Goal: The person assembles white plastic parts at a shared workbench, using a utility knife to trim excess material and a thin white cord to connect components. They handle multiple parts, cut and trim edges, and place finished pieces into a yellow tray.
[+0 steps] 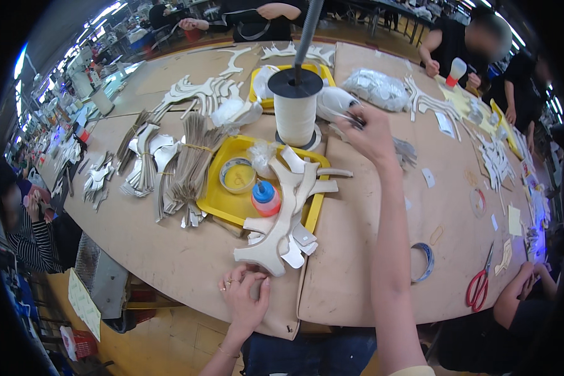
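Pale wooden branching cut-out, long axis near-left to far-right, half on yellow tray, half on table. Left hand loosely curled, fingertips at its near end. Right hand far off, pinching something small and dark beside white thread spool. Glue bottle, bowl alongside; scissors right.

The right hand pinches something small and dark at its fingertips, too small to tell what it is, so how firm its grip is stays unclear. The grey pole above the white thread spool is cut off by the top edge. Cut pieces hide part of the yellow tray, and both forearms run off the lower edge.
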{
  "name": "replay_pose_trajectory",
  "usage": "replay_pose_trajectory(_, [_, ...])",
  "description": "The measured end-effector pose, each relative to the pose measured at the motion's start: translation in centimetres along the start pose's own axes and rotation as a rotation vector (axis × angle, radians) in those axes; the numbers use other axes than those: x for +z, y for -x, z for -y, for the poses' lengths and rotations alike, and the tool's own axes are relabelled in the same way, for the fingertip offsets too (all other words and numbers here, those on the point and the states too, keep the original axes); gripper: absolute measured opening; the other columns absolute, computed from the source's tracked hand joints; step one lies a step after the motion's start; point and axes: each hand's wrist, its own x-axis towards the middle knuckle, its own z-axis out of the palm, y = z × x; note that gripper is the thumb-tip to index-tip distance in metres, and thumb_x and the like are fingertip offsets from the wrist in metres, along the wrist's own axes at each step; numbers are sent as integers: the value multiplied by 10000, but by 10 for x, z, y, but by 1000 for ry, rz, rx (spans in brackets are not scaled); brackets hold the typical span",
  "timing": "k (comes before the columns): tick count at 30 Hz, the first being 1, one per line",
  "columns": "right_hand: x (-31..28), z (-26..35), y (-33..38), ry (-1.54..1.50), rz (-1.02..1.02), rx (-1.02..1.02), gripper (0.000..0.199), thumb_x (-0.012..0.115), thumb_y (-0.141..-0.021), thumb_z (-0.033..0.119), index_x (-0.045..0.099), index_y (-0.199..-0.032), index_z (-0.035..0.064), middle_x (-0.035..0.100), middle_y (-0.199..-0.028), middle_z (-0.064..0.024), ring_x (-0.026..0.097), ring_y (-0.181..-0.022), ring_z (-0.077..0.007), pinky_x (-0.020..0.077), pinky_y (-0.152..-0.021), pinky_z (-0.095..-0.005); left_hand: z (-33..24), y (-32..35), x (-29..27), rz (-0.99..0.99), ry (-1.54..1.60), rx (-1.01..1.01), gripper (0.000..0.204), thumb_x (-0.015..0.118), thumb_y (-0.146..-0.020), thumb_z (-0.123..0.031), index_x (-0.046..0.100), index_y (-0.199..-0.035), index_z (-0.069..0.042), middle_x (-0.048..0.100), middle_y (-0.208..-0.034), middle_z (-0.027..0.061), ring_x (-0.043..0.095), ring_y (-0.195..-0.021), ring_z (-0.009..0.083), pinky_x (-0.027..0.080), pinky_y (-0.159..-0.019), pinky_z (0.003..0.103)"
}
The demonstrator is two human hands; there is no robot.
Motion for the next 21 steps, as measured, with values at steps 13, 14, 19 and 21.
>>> replay_pose_trajectory(13, [-87,62,99,-243,267,511,285,629,-953,253,711,-843,3,594,-609,14,478,-575,-41,365,-559,-243,0,4,0,-51,27,38,131,702,-800,-192,686,-897,-106,605,-1097,101,532,-1062,299,335,-960,433])
replay_pose_trajectory(14, [-86,62,106,-248,263,584,296,637,-949,269,722,-848,4,594,-601,15,473,-575,-36,362,-566,-247,0,4,0,-55,30,41,133,703,-799,-193,686,-900,-107,605,-1097,101,530,-1064,301,337,-960,435])
replay_pose_trajectory(19, [-73,59,137,-497,268,592,268,615,-958,255,704,-866,20,623,-655,3,467,-561,-34,351,-539,-214,0,5,-1,-75,11,85,139,704,-799,-191,689,-912,-112,603,-1096,98,529,-1063,304,343,-959,443])
replay_pose_trajectory(21, [-70,55,143,-650,322,673,267,614,-960,258,698,-863,24,620,-661,7,451,-549,-28,339,-512,-201,0,6,-2,-77,5,93,138,704,-799,-190,690,-914,-116,604,-1095,95,529,-1065,301,345,-957,443])
